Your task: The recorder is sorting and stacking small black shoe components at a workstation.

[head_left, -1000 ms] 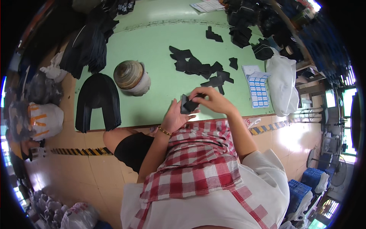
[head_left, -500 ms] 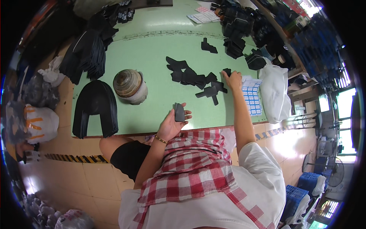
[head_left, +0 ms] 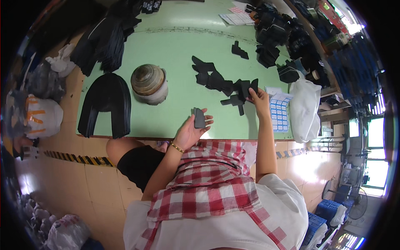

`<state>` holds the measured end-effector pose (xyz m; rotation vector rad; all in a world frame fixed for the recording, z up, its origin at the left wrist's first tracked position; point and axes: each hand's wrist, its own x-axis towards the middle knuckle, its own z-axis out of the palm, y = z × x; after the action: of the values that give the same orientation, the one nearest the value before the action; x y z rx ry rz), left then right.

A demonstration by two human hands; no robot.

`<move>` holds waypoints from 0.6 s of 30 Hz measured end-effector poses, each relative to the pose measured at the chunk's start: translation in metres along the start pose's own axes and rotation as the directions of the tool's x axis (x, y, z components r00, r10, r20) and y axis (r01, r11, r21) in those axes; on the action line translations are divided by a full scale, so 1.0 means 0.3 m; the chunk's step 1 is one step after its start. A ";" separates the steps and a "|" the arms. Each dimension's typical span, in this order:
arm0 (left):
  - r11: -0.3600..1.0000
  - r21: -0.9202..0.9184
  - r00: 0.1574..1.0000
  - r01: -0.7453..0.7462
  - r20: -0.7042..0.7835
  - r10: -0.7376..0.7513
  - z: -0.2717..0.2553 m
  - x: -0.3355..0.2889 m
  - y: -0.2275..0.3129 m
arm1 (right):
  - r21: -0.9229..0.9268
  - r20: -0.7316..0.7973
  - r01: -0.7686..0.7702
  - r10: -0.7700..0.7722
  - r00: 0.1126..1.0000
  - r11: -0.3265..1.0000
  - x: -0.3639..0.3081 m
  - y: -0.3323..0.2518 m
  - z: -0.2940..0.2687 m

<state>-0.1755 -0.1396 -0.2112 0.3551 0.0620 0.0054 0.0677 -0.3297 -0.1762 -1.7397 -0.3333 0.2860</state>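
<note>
My left hand (head_left: 188, 132) is near the table's front edge, palm up. A few small flat black pieces (head_left: 199, 118) lie in it under the thumb, fingers partly spread. At the right of the table, my right hand (head_left: 261, 101) pinches one black cut piece (head_left: 254, 85) between thumb and fingers. Just left of it, more flat black pieces (head_left: 213, 80) lie scattered and overlapping. One notched black piece (head_left: 239, 51) sits apart, farther back.
On the green table (head_left: 175, 50) stand a brown-grey domed pot (head_left: 149, 85) and a stack of black arch-shaped sheets (head_left: 102, 93). More black sheets (head_left: 102, 43) are piled behind. A blue-printed label sheet (head_left: 279, 114) and white bag (head_left: 305, 110) lie at right.
My right hand has drawn back toward me, lifting a black piece into view. My left hand still holds its pieces. The whole view has shifted slightly.
</note>
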 end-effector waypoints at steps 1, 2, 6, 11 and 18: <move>1.000 -0.009 1.000 -0.014 0.003 0.014 -0.007 -0.001 0.003 | 0.084 0.097 -0.042 0.034 0.995 0.996 -0.044 -0.056 0.040; 0.999 -0.026 1.000 -0.022 0.010 0.023 -0.008 0.001 0.003 | 0.163 0.187 -0.090 0.059 0.981 0.982 -0.081 -0.094 0.071; 0.999 -0.049 0.999 0.024 -0.028 -0.025 0.031 0.011 0.008 | 0.164 0.283 -0.090 0.041 0.958 0.982 -0.165 -0.127 0.158; 0.996 -0.028 0.996 0.090 0.028 -0.090 0.023 0.003 0.020 | -0.090 0.358 0.240 -0.193 0.913 0.967 -0.238 -0.209 0.271; 0.997 0.021 0.988 0.080 0.133 -0.082 -0.022 -0.008 0.003 | -0.293 0.765 0.798 -0.371 0.526 0.527 -0.319 -0.274 0.303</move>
<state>-0.1782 -0.1365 -0.2168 0.3673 -0.0560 -0.0995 -0.0597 -0.2682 -0.1121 -1.9673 -1.7256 0.2074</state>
